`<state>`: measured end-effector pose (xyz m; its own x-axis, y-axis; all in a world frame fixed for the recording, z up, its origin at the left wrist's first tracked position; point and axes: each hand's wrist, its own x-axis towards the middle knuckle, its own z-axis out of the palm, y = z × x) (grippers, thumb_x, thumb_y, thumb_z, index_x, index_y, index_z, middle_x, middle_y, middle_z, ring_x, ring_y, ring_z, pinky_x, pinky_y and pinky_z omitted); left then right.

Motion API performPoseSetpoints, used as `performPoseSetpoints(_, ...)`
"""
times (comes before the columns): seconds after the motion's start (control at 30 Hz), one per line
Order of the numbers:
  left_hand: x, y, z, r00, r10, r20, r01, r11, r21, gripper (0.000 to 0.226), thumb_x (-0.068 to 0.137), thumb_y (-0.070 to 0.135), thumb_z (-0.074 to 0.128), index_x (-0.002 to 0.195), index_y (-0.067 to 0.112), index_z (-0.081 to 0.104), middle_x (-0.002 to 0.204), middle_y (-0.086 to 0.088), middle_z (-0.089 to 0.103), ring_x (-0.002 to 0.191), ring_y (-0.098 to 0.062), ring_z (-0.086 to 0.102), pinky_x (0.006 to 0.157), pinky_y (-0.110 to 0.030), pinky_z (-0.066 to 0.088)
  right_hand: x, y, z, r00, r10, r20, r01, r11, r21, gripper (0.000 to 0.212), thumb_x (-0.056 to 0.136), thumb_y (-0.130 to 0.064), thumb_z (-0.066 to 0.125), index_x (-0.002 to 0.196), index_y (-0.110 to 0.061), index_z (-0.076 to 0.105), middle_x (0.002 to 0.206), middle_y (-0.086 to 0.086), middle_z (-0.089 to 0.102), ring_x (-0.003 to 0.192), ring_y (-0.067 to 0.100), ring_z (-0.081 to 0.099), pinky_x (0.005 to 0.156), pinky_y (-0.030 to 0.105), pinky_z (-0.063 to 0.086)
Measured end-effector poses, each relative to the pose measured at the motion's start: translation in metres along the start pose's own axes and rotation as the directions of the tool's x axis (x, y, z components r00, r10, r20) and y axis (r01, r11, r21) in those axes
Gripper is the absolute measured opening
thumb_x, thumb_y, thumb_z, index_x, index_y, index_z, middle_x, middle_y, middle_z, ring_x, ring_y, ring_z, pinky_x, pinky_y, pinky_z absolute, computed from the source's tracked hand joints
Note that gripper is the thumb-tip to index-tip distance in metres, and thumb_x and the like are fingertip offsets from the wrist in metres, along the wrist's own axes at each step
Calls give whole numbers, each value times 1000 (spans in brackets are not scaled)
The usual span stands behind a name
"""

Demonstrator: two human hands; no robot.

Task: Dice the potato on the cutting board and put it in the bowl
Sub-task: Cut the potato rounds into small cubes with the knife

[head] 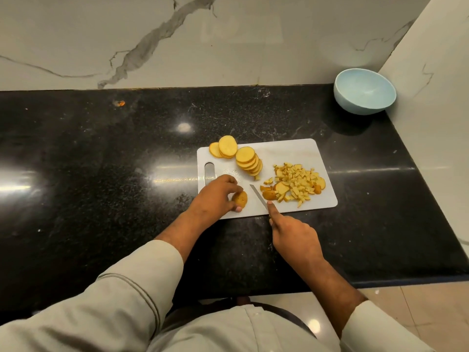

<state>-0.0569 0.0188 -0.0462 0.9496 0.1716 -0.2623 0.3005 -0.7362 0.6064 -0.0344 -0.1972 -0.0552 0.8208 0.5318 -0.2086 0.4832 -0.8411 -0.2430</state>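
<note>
- Left hand (215,196): fingers pinch the brown-skinned potato end piece (240,198), steadying it for cutting.
- Right hand (294,235): grips the steel knife (258,196), forefinger along the spine guiding the blade between piece and diced pile (295,184).

Your left hand (215,195) pinches a potato end piece (240,198) on the near left of the white cutting board (291,151), while your right hand (291,236) grips the knife (258,196), forefinger along its spine. Round slices (247,160) lie at the far left of the board, diced bits (295,182) at the right. The blue bowl (364,91) sits well apart at the far right of the black counter (101,148).
</note>
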Motion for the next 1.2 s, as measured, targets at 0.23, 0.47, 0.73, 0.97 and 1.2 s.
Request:
performPoseSetpoints(0.23,11,11,7,977,-81,-196,67,995,-75,51,74,30,80,121,18,64,109,0,56,102,-16,54,83,-24,41,-1,-17,-5,996,56,-64,-52,997,61,58,99,-35,37,152,-34,14,86,-5,58,71,14,59,61,33,52)
performPoseSetpoints(0.47,15,14,11,975,-108,-193,110,994,1,30,80,25,75,107,13,70,106,2,56,96,-19,57,82,-29,44,14,-39,4,999,42,10,-43,993,110,59,98,-22,38,153,-22,15,106,4,58,88,23,61,68,35,47)
performPoseSetpoints(0.73,12,30,14,983,-70,-169,109,966,234,15,85,23,67,89,9,68,98,-6,55,89,-26,60,71,-30,44,11,-45,11,1000,-28,-2,28,999,43,62,96,-18,40,153,-19,15,100,6,58,81,27,63,59,35,37)
performPoseSetpoints(0.97,6,31,17,967,-94,-237,124,986,115,8,83,17,70,88,11,72,94,-8,56,90,-23,56,77,-37,50,14,-49,12,999,-44,-28,44,999,-11,61,96,-21,39,152,-22,17,98,4,57,76,26,63,55,34,33)
performPoseSetpoints(1.2,4,26,23,949,-110,-297,119,993,15,10,82,6,64,83,8,73,90,-8,57,84,-22,57,69,-32,49,35,-49,9,995,-100,-25,98,991,-88,64,94,-15,40,153,-20,15,94,7,59,75,29,62,54,34,31)
